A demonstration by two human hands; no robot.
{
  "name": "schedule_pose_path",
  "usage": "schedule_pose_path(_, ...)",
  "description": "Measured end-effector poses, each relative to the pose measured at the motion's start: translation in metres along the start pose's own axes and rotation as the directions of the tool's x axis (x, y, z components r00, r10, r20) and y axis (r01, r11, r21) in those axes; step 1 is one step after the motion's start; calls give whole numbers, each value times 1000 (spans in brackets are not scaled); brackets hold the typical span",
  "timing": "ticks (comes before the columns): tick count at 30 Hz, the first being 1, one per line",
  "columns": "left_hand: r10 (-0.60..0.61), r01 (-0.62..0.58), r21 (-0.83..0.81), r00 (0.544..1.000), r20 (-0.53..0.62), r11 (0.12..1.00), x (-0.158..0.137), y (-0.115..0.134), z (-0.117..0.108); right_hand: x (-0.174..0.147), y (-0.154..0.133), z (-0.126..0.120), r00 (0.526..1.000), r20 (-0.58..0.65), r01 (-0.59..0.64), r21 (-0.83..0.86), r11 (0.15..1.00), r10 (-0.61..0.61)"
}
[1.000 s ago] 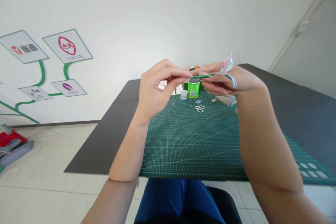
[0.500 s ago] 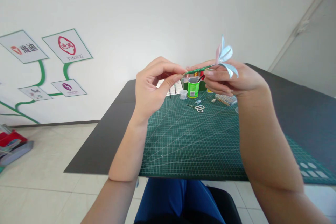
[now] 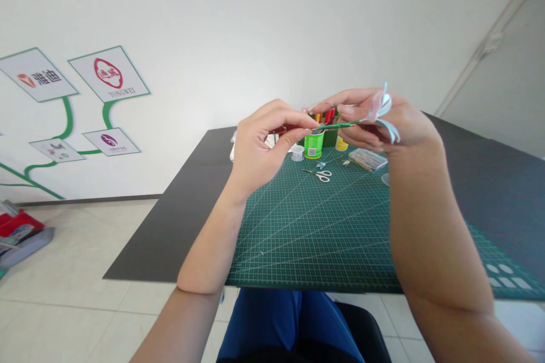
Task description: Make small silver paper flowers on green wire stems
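My left hand (image 3: 266,139) pinches the lower end of a handmade flower's green-wrapped stem (image 3: 336,126) between thumb and fingertips. The stem lies nearly level above the table. At its right end are narrow pale blue petals (image 3: 385,105) and a pinkish one, in front of my right palm. My right hand (image 3: 404,119) is curled behind and around the upper stem, thumb above it and lower fingers bent beneath. A faint thin line runs by its forefinger; what those fingertips hold is too small to make out.
A green cutting mat (image 3: 315,221) covers part of the dark table (image 3: 170,227). On it lie white-handled scissors (image 3: 321,175), a small blue flower piece (image 3: 321,165) and a clear box of sticks (image 3: 368,160). Behind stand a green tub (image 3: 314,147), a small white container (image 3: 297,152) and a yellow one (image 3: 341,144).
Both hands and the flower have shifted right and a little lower. The petals have turned and look narrower. My right thumb has moved from beside the stem to above it.
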State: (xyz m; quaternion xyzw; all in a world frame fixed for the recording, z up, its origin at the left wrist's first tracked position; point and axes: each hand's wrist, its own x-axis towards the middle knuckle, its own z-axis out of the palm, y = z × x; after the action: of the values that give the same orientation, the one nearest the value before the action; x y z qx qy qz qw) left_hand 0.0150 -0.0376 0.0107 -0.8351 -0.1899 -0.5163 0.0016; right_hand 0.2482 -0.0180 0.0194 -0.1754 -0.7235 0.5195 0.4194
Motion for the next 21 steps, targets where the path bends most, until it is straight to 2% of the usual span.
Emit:
schedule_pose_path(5,17,-16,-25,998,54,1000,0,4,6,-1,-9,6,998,-58,27,-4,1000,-27)
schedule_pose_path(8,39,-36,-52,998,48,998,-1,3,7,-2,-12,9,996,-81,34,-11,999,-35)
schedule_pose_path(11,47,-48,-143,999,-10,989,-1,1,6,-1,-13,9,994,-110,23,-17,1000,-24)
schedule_pose_path(16,-9,-25,-290,993,-117,957,0,-1,5,3,-4,3,990,-143,5,-46,999,-12)
schedule_pose_path(21,-96,12,-378,974,-205,926,1,-4,3,6,7,-10,994,-90,-71,-65,995,65)
